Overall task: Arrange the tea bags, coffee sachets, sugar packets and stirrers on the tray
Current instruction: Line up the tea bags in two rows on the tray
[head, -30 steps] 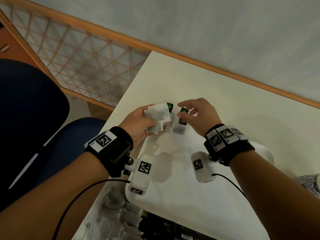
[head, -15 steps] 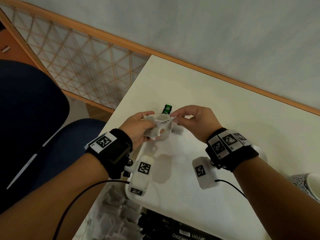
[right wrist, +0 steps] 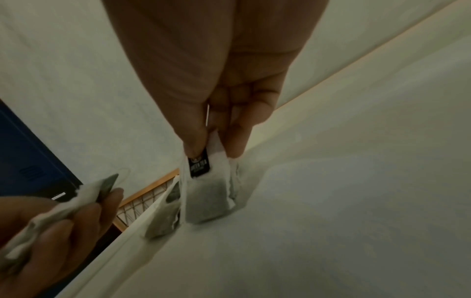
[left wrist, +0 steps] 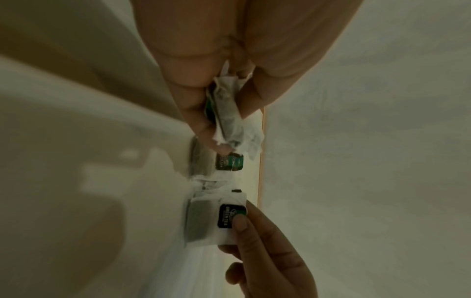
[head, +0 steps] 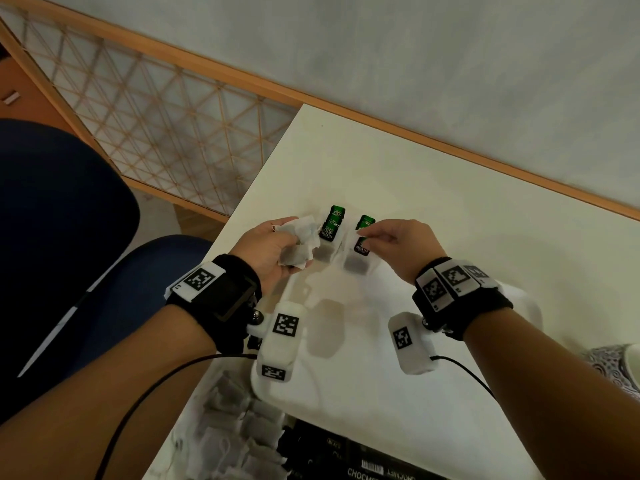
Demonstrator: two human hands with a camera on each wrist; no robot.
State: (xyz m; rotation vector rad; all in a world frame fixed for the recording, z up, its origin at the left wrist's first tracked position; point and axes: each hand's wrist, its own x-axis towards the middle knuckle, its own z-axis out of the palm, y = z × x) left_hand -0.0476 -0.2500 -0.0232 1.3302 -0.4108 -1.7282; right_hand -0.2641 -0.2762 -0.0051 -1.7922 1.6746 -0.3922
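Observation:
My left hand (head: 273,245) grips a small bunch of white tea bags (head: 300,241) just above the far left corner of the white tray (head: 349,386). In the left wrist view the bunch of tea bags (left wrist: 228,116) sits between thumb and fingers. My right hand (head: 374,235) pinches the green tag of one tea bag (head: 360,252) standing on the tray. The right wrist view shows that tea bag (right wrist: 206,194) touching the tray, thumb on its tag. To its left, more green-tagged tea bags (head: 331,227) lean in a row at the tray's corner.
A loose heap of tea bags (head: 230,427) lies on the table by the tray's near left corner. A black box of sachets (head: 349,460) lies in front of the tray. A patterned cup (head: 620,367) is at the right edge. The table edge and a blue chair (head: 69,237) are on the left.
My right hand took one tea bag from the bunch in my left hand and brought it down onto the tray, to the right of the earlier row. The left hand drew slightly back.

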